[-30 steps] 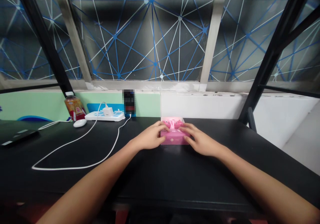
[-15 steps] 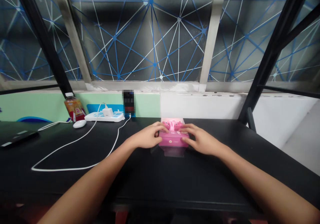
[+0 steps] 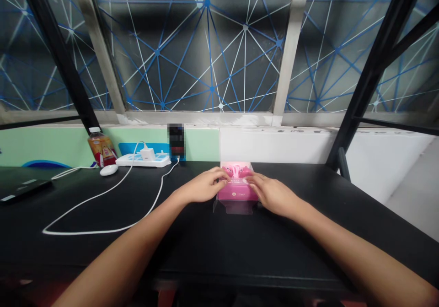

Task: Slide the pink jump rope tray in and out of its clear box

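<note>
A pink box [image 3: 238, 191] sits on the black table [image 3: 274, 247], with pink shapes showing at its far end. A clear plastic part [image 3: 233, 207] sticks out from its near end. My left hand [image 3: 202, 186] grips the box's left side, fingertips over its top. My right hand [image 3: 270, 195] lies against its right side, fingers over the top corner. Both hands partly hide the box.
A white power strip [image 3: 142, 160] with a charger, a white cable [image 3: 92, 199], a white mouse [image 3: 109, 170], an amber bottle [image 3: 101, 148] and a blurred upright device [image 3: 176, 142] stand at the far left. A dark flat device [image 3: 25, 185] lies at the left edge.
The clear plastic part now extends toward me from the pink box's near end, and it shows more than before. My hands have drawn slightly closer to the near side.
</note>
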### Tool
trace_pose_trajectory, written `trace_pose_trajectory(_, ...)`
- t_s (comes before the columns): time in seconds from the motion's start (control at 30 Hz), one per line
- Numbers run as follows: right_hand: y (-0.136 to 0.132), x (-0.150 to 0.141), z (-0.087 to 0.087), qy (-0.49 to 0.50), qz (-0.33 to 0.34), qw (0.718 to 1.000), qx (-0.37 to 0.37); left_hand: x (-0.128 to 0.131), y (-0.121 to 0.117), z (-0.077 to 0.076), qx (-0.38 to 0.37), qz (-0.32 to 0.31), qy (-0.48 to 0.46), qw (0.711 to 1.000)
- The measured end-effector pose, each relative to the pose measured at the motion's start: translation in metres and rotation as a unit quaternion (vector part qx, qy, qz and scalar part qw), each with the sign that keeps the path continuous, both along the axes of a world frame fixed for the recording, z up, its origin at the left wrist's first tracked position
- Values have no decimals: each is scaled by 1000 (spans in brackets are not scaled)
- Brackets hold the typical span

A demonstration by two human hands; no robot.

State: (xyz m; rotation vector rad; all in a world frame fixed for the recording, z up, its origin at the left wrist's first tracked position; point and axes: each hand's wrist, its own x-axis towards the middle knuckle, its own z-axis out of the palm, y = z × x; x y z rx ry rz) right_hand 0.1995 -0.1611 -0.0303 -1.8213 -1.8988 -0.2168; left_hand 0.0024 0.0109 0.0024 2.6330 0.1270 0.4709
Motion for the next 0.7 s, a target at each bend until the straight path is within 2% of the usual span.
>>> trace_pose_trajectory(0.2,-10,7,5,52,54,995,-61,0,2,0,1,-2,-3,1000)
trace_pose_trajectory(0.33,-21,-5,18,-12,71,994,-77,-1,2,-1,14,2,1,1000)
trace_pose_trajectory(0.47,-27,-29,30,-47,145,985,-83,-2,-1,0,32,12,4,999)
trace_pose_trajectory(0.57,-29,-40,30,-27,198,973,-115,-2,-2,-1,51,58,-7,997)
trace_pose_trajectory(0.7,-34,-43,31,15,232,961,-147,2,-1,-4,43,153,-10,987)
